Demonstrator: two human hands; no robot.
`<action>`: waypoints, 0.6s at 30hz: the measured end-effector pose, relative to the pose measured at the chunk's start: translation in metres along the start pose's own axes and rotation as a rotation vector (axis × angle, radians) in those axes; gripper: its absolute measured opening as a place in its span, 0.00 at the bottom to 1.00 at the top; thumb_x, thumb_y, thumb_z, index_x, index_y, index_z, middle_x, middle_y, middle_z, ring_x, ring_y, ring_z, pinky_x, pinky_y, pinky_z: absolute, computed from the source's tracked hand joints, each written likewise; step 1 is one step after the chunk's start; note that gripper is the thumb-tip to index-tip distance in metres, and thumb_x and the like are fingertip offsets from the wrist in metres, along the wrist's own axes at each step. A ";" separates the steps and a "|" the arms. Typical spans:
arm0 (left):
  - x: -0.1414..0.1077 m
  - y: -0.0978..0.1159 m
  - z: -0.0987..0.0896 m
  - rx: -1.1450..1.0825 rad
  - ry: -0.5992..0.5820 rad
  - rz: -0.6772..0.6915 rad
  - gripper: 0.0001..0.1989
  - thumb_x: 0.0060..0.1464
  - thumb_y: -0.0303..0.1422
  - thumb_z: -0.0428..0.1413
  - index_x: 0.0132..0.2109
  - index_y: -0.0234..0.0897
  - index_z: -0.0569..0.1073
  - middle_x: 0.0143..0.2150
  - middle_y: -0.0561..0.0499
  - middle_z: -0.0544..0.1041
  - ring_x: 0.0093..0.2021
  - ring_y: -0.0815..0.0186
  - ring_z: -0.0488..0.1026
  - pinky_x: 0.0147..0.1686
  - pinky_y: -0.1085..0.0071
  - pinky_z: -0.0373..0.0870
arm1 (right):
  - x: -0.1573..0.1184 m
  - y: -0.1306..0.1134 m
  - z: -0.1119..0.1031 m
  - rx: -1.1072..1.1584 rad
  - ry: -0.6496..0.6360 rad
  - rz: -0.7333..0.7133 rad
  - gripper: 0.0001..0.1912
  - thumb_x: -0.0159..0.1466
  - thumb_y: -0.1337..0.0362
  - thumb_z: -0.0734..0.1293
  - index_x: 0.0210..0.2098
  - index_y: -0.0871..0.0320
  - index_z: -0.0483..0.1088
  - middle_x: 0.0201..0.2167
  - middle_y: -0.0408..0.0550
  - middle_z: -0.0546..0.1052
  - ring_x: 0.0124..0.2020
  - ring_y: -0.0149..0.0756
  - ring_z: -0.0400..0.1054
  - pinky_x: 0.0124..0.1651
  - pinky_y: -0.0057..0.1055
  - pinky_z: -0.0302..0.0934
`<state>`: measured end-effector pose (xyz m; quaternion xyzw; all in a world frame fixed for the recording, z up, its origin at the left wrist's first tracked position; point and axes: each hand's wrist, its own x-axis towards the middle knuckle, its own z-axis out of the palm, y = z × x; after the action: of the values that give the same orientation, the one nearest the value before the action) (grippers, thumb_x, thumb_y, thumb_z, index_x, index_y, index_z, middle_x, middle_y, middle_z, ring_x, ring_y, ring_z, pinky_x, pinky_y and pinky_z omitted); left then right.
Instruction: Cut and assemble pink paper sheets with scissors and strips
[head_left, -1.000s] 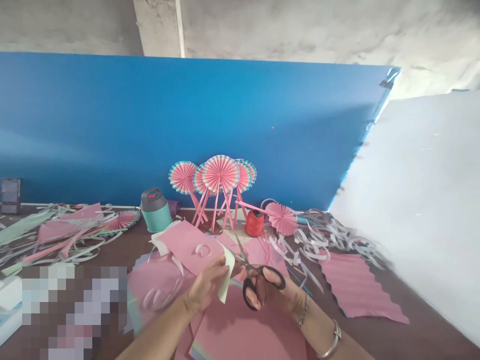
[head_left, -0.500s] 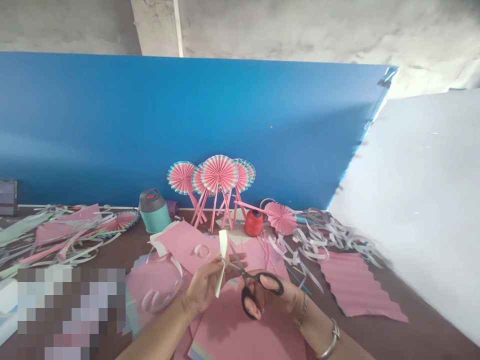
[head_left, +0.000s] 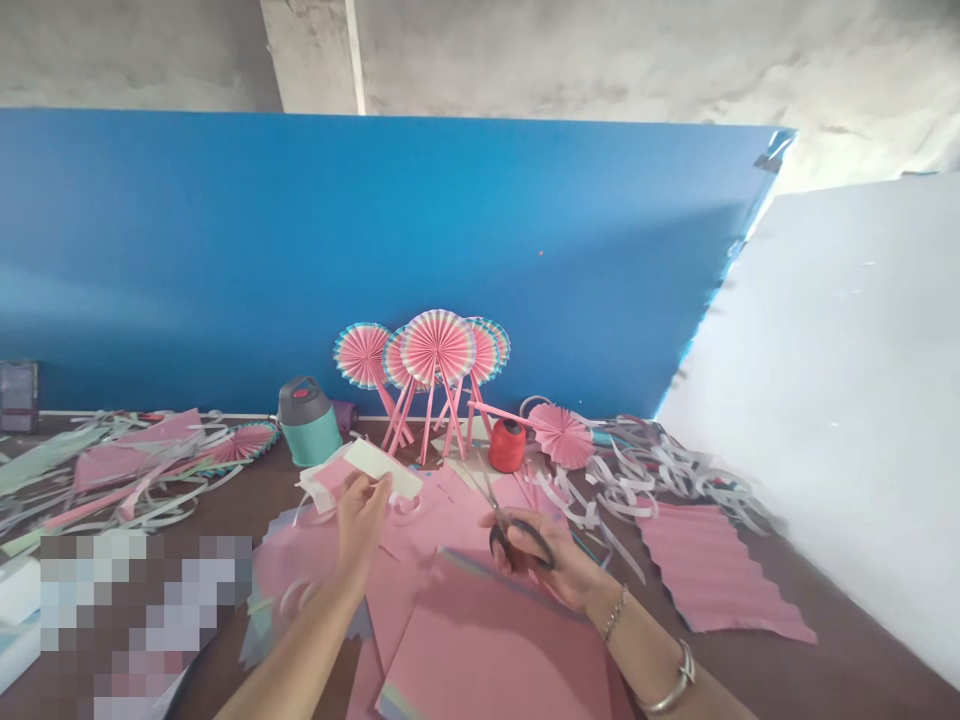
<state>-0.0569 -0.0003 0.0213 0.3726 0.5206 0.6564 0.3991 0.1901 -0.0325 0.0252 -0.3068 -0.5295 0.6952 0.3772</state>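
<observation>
Between the fingers and thumb of my left hand [head_left: 361, 515] is a pale yellow-green paper strip [head_left: 384, 468], held flat above pink paper. My right hand [head_left: 551, 560] has its fingers in the black handles of a pair of scissors [head_left: 493, 502]; the blades point up and away, a little apart, with no paper between them. Below both hands lies a stack of pink sheets [head_left: 502, 640] with pastel striped edges. Behind them, pleated pink paper fans [head_left: 439, 347] stand on crossed pink sticks, near a red spool of thread [head_left: 508, 446].
A teal container with a grey lid [head_left: 310, 425] stands back left. Paper strips and scraps cover the left side, and curled white strips [head_left: 645, 480] lie at the right. A creased pink sheet [head_left: 724, 570] rests on the brown table [head_left: 847, 675]. A blue panel [head_left: 450, 220] rises behind.
My left hand has moved left and away from the scissors with the strip, which has turned from upright to slanted and flat. The scissors have drawn slightly down and their blades have narrowed.
</observation>
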 end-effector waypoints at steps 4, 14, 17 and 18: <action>-0.010 0.003 0.005 0.059 -0.017 0.047 0.21 0.43 0.43 0.61 0.18 0.39 0.60 0.20 0.58 0.61 0.23 0.70 0.61 0.25 0.74 0.58 | 0.005 0.008 0.007 -0.271 0.095 0.066 0.20 0.53 0.53 0.71 0.40 0.60 0.72 0.21 0.40 0.67 0.21 0.26 0.55 0.24 0.25 0.46; -0.023 -0.003 0.018 -0.241 -0.321 -0.162 0.13 0.45 0.41 0.62 0.28 0.34 0.75 0.30 0.47 0.78 0.36 0.61 0.75 0.39 0.67 0.69 | 0.005 0.009 0.022 -0.583 0.133 0.021 0.20 0.52 0.55 0.70 0.40 0.61 0.74 0.23 0.42 0.66 0.23 0.28 0.54 0.23 0.26 0.51; -0.027 -0.002 0.020 -0.300 -0.338 -0.212 0.12 0.45 0.39 0.63 0.29 0.34 0.75 0.30 0.47 0.79 0.39 0.60 0.76 0.41 0.67 0.70 | 0.006 0.008 0.024 -0.591 0.125 0.024 0.19 0.52 0.56 0.70 0.39 0.61 0.74 0.22 0.42 0.66 0.22 0.28 0.55 0.22 0.26 0.51; -0.028 -0.002 0.021 -0.309 -0.341 -0.225 0.11 0.45 0.39 0.63 0.30 0.34 0.76 0.31 0.47 0.79 0.39 0.59 0.76 0.41 0.67 0.70 | 0.006 0.009 0.024 -0.591 0.125 0.022 0.18 0.53 0.56 0.69 0.39 0.61 0.74 0.22 0.42 0.66 0.22 0.28 0.54 0.22 0.26 0.51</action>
<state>-0.0263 -0.0174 0.0210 0.3523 0.3772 0.6074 0.6039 0.1652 -0.0409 0.0226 -0.4513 -0.6813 0.4947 0.2958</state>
